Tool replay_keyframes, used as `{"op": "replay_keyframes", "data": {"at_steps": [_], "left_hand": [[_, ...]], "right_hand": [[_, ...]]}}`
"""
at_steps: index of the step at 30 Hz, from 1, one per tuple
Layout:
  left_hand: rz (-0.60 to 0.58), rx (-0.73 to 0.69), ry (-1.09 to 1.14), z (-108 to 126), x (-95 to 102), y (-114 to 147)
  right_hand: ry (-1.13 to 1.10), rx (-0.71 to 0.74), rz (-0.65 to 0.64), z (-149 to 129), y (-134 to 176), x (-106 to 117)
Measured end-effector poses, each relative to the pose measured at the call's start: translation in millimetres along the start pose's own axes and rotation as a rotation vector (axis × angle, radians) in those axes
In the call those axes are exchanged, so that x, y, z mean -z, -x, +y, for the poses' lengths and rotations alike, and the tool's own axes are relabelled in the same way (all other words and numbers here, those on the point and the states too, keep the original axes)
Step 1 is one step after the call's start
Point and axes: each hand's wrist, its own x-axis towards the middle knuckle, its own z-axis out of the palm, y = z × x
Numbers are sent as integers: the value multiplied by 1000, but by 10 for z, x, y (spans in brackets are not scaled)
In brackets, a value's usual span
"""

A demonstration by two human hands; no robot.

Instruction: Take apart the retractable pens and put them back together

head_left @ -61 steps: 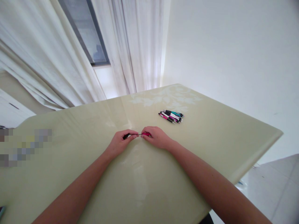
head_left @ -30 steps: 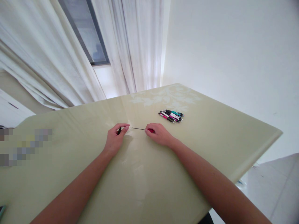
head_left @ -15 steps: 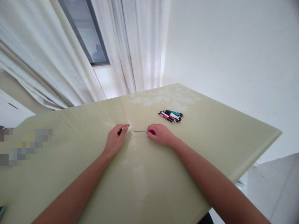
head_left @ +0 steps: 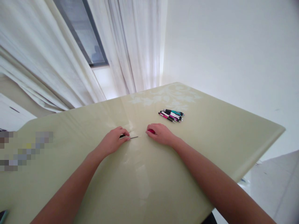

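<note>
My left hand point(head_left: 115, 140) is closed in a pinch low over the pale green tabletop. A thin dark pen refill point(head_left: 134, 137) sticks out from its fingertips to the right. A short black pen part point(head_left: 122, 136) shows inside the same hand, partly covered by the fingers. Across a small gap, my right hand point(head_left: 161, 133) is curled round a red pen barrel point(head_left: 151, 131), most of which the fingers hide. Beyond my right hand lies a bunch of several click pens point(head_left: 171, 115) in black, white, teal, pink and purple.
The table point(head_left: 177, 186) has a corner at the far right and a back edge near the white curtains point(head_left: 144, 46). A pixelated patch covers things at the left. At the bottom left corner a dark object point(head_left: 3, 215) is partly in view.
The refill was sticking out of the red barrel in my right hand; now it is out of it and held in my left hand. My right hand has barely moved.
</note>
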Motion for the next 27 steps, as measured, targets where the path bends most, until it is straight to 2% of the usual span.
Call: {"op": "replay_keyframes", "data": {"at_steps": [6, 7, 12, 17, 22, 24, 27], "left_hand": [[267, 4, -9, -12, -68, -15], [264, -18, 5, 2, -98, -14], [104, -135, -15, 112, -238, 8], [114, -102, -83, 107, -305, 28], [255, -94, -83, 49, -382, 13], [236, -82, -47, 50, -405, 2], [145, -110, 55, 68, -409, -5]], "right_hand": [[10, -18, -5, -30, -3, -20], [9, -21, -6, -33, -3, -20], [-6, -27, -4, -42, 0, -18], [-81, -11, 27, -54, -14, -20], [-118, -8, 73, -24, -44, -83], [-112, 1, 83, -17, -49, -116], [-126, 43, 110, -34, -50, -148]]}}
